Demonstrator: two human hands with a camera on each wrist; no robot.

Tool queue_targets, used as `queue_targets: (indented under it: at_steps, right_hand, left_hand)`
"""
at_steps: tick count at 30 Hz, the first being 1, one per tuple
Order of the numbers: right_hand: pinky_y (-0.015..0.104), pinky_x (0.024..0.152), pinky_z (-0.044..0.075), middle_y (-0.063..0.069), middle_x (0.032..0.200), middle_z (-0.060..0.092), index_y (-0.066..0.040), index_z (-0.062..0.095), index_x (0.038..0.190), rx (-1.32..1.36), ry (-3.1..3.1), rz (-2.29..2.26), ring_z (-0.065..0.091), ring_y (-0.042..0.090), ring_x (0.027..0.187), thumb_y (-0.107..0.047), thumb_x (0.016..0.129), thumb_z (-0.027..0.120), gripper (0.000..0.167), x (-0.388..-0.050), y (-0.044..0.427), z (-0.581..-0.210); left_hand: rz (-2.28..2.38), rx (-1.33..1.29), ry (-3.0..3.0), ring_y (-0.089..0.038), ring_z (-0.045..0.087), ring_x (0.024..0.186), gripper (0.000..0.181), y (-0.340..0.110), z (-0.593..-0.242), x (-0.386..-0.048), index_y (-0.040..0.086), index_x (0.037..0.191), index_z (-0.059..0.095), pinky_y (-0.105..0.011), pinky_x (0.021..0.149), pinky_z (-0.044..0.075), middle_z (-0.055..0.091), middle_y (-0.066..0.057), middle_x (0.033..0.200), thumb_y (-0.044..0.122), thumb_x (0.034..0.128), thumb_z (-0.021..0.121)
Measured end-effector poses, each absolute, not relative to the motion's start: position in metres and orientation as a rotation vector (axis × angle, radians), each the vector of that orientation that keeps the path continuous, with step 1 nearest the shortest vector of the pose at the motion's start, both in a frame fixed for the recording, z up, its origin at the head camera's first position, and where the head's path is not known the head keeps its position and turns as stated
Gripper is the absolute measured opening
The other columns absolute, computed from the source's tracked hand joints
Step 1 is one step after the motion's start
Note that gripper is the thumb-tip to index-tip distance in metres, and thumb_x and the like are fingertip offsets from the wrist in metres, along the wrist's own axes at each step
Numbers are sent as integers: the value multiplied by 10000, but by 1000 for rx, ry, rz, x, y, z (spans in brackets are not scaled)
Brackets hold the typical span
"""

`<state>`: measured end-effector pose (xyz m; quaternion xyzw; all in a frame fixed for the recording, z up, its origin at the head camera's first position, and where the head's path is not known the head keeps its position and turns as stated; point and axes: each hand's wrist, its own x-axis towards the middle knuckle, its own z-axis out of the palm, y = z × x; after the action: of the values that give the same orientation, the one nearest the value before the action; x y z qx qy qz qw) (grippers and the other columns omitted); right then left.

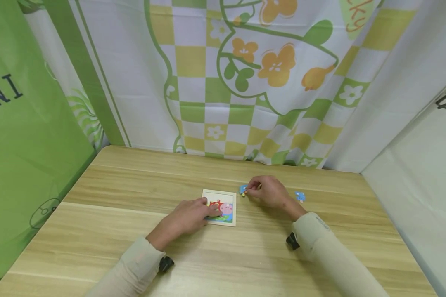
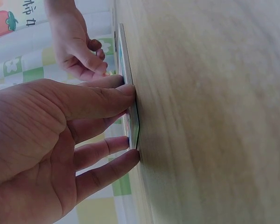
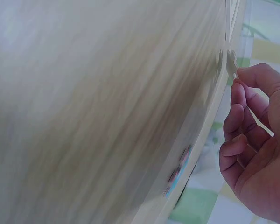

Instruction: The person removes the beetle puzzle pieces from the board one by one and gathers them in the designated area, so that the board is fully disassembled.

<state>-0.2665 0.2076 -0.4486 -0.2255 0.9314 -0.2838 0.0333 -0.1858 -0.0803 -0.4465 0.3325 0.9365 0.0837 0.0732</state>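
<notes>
A small square puzzle board [image 1: 219,193] with a pale wooden frame lies on the table, its lower part filled with red, pink, blue and green pieces. My left hand [image 1: 189,215] rests on its left side, fingers spread over the pieces; in the left wrist view, the thumb and fingers of this left hand [image 2: 60,126] touch the board edge [image 2: 130,88]. To the right of the board, my right hand [image 1: 269,191] pinches a small puzzle piece [image 1: 243,189] between thumb and forefinger; the right wrist view shows the right hand [image 3: 256,130] holding this piece [image 3: 232,64] by its edge.
Another blue puzzle piece [image 1: 300,196] lies on the wooden table [image 1: 134,185] to the right of my right hand. A patterned curtain [image 1: 215,90] hangs behind the table's back edge, a green cloth [image 1: 29,136] at the left and a white one [image 1: 423,173] at the right.
</notes>
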Motion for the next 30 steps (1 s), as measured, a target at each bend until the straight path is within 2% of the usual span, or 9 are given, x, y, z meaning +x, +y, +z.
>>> queue_targets:
  at_steps: [8,17,30]
  right_hand:
    - [341,729,503,-90,795,662,-156,757,885,-661,2896,-804,604,96,750,-173,928,767,47,-269,220,-451]
    - [362,724,523,-93,796,676,-147,755,873,-744,2942,-686,606,82,731,-150,915,747,43,-269,224,-457]
    - [379,738,526,-100,817,678,-155,748,903,-736,2965,-664,615,90,756,-183,908,768,35,-269,222,-455]
  left_hand:
    - [257,982,2804,-166,534,927,470,-81,-446,-185,302,1378,688,-310,631,482,626,-66,1144,171,935,775]
    - [255,1008,2809,-162,525,889,456,-80,-447,-184,292,1360,703,-299,604,470,628,-50,1092,160,931,780]
    - [244,1020,2822,-179,550,920,462,-80,-446,-185,299,1360,704,-313,605,482,642,-69,1125,155,928,783]
